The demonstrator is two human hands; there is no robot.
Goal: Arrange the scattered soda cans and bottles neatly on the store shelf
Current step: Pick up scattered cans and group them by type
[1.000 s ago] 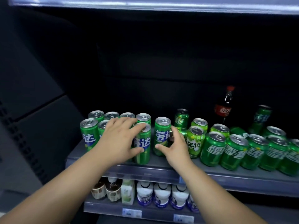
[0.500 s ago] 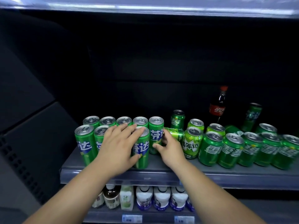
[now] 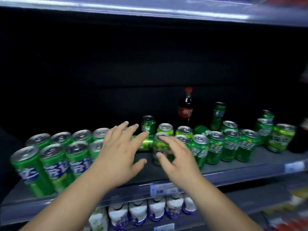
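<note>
Tall green cans (image 3: 55, 164) stand in two tidy rows at the left of the grey shelf (image 3: 233, 170). My left hand (image 3: 120, 155) hovers over the right end of those rows, fingers spread, holding nothing. A green can (image 3: 145, 144) lies on its side just beyond it. My right hand (image 3: 176, 160) reaches, fingers spread, to a short light-green can (image 3: 158, 147) without gripping it. More short green cans (image 3: 231, 145) crowd the right. A cola bottle (image 3: 185, 107) and a leaning tall can (image 3: 218, 115) stand at the back.
The dark back of the shelf behind the cans holds nothing. A dark object (image 3: 298, 142) sits at the far right of the shelf. White bottles (image 3: 156, 210) fill the shelf below, behind price tags (image 3: 164, 189). Another shelf edge (image 3: 150, 9) runs overhead.
My left hand let go of the tall front-row can and opened. My right hand left the tall can and moved right to the short light-green can. The view shifted right.
</note>
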